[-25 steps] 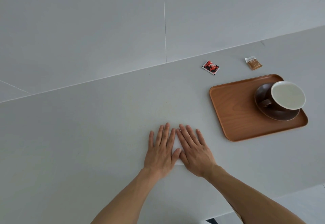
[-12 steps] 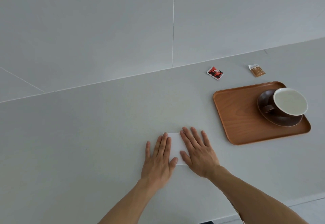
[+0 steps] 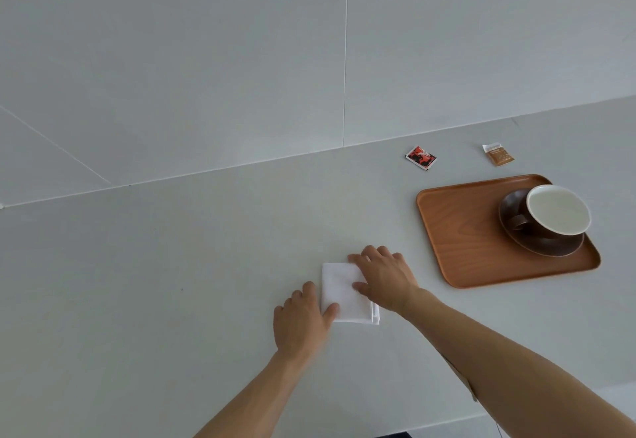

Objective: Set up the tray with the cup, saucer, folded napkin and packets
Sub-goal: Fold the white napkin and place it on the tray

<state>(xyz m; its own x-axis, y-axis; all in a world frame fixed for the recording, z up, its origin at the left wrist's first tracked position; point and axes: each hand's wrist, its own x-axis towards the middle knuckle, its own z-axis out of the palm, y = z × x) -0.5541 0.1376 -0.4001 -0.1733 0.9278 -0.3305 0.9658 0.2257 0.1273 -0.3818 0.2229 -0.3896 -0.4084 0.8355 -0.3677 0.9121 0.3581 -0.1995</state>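
Observation:
A folded white napkin [image 3: 340,291] lies flat on the pale counter. My left hand [image 3: 303,319] rests at its left edge, fingers curled and thumb touching the napkin's lower left part. My right hand [image 3: 383,275] lies on the napkin's right side, fingers bent over its top right corner. To the right, a wooden tray [image 3: 461,231] carries a dark brown saucer [image 3: 550,246] with a brown cup [image 3: 554,212], white inside, standing on it. A red packet [image 3: 420,157] and a brown packet [image 3: 499,154] lie on the counter behind the tray.
The pale counter [image 3: 172,265] meets a grey tiled wall [image 3: 241,59] at the back. Its front edge runs along the lower right of the view.
Both hands lay flat side by side over the napkin. They have since drawn apart to its left and right sides with fingers curled, uncovering the folded napkin between them.

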